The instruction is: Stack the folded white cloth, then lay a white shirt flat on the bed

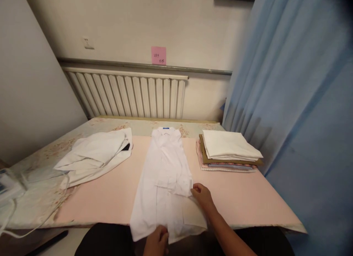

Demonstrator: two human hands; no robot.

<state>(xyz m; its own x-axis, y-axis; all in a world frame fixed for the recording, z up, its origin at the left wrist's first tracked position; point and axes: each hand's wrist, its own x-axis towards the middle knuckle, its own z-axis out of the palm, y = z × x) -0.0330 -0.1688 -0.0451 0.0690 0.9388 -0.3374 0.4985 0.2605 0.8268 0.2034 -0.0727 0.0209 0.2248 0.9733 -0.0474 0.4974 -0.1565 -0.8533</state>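
Note:
A white shirt (147,197) lies long and narrow down the middle of the pink cloth, collar away from me, sides and sleeves folded inward. Its lower hem hangs over the near table edge. With fingers pinched, my right hand (203,198) holds the shirt's right side by a folded cuff (185,186). My left hand (157,241) is closed at the bottom hem, its fingertips partly hidden. Under the thin fabric at the lower right, a beige rectangular patch (193,213) shows; what it is I cannot tell.
A folded stack of cloth (231,145) sits on the right, a crumpled white garment (96,149) on the left. Beside it runs a white cable (55,215). A blue curtain (275,83) borders the right side; a radiator (132,94) stands behind the table.

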